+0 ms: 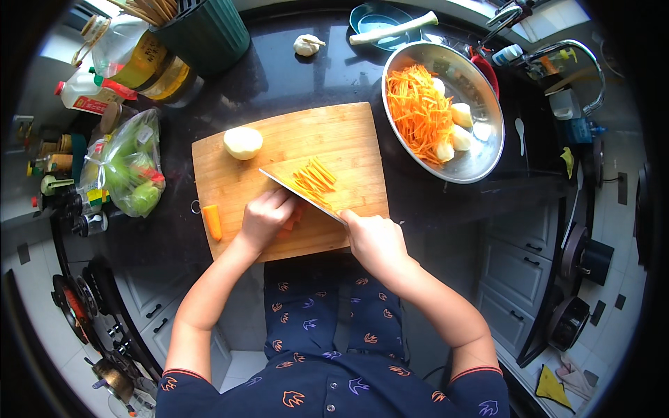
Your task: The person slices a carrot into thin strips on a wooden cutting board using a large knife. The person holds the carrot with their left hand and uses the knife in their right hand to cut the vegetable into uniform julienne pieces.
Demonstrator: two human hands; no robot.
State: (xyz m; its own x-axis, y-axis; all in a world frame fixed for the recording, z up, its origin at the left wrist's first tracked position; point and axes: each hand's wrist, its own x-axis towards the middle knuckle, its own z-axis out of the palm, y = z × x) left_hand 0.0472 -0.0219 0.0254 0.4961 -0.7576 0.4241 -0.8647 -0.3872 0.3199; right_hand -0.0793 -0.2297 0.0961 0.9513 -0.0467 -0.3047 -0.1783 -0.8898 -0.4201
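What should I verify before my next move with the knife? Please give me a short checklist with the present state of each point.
1. Knife gripped by its handle in the right hand: ok.
2. Left hand fingertips tucked away from the edge: cannot tell; they are right by the blade and partly hidden.
3. Carrot piece held steady: cannot tell; the left hand and knife hide most of it.
4. Cut strips on the board, beyond the blade: ok.
5. Potato not touching the blade: ok, though near its tip.
6. Board fully supported at its near edge: cannot tell; the counter under it is hidden.
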